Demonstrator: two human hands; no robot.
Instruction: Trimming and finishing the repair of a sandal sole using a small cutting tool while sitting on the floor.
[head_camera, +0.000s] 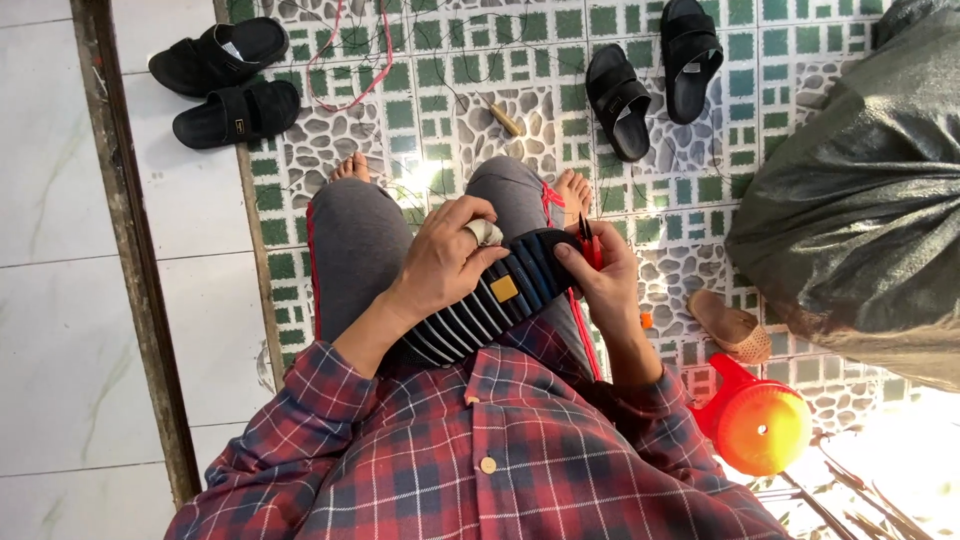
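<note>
1. black sandal with a ribbed rubber sole and a small yellow square patch (495, 295) lies across the lap of the person, sole side up, resting on the grey trousers (360, 250) between the two hands.
2. it looks light and a little flexible: the rubber sole can bend but keeps its shape, and the deep ribs should give the fingers good friction, so i judge it is not slippery and not fragile.
3. a good place to take hold seems to be the long edge of the sole, near the middle, where the palm can press it down on the thigh; the toe end stays free for the tool.
4. left hand (445, 260) lies over the upper edge of the sandal, wrist bent, fingers curled around the rim and clasping it; one finger wears a white wrapping (485, 233).
5. right hand (605, 275) is at the toe end of the sandal, the thumb pressing on the sole, the fingers closed around a small red-handled cutting tool with dark blades (590, 243), which points upward beside the toe end.
6. both forearms come out from the sleeves of a red checked shirt (500, 460) and meet over the lap, elbows near the body.
7. around the bare feet, on the green and pebble pattern tiled floor (440, 110), are two pairs of black sandals (225, 85) (655, 75), thin threads, a tan slipper (730, 328), an orange plastic stool (760, 425) and a big dark sack (860, 200).
</note>
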